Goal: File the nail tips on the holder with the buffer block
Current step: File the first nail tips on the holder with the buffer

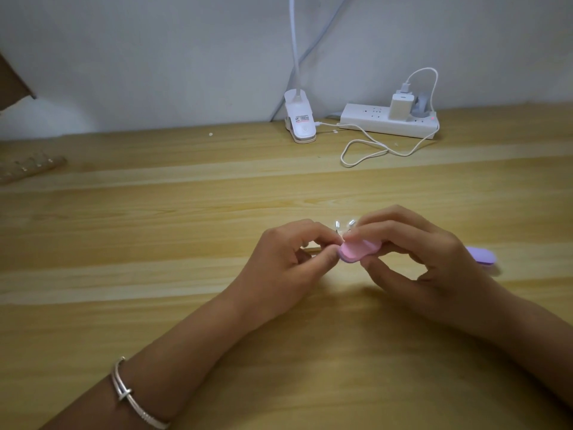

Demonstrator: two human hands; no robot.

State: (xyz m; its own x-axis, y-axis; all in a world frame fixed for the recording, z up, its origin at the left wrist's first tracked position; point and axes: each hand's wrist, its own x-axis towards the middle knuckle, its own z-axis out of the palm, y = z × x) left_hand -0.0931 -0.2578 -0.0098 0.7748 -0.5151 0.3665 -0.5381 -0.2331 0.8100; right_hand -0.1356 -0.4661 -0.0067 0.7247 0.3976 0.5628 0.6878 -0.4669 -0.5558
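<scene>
Left hand [288, 262]: thumb and forefinger pinch the nail-tip holder, which I cannot make out under the fingers. Only two clear nail tips [338, 226] stand up beyond them. The tips are left free on purpose, I judge, so the abrasive face can reach them.

Right hand [412, 252]: fingers are curled round the buffer block [355, 251], forefinger on top, thumb beneath. The block's rounded end sits at the base of the tips, touching my left thumb. The hands are together, each clamped on its own item, near the middle of the worktop [186, 305]. I judge filing is under way. The grip close to the working end should keep strokes short and light.

Materials: the tips are glossy, transparent and curved, and they catch the light. The block has a matte pink broad face and a lilac edge. The worktop is pale wood with visible grain.

Other: a lilac rounded object [482, 259] lies just behind the right hand, identity unclear. A clip lamp [299, 122] and a power strip [387, 121] stand by the wall, well apart. There is a silver bangle [133, 395] on the left wrist.
</scene>
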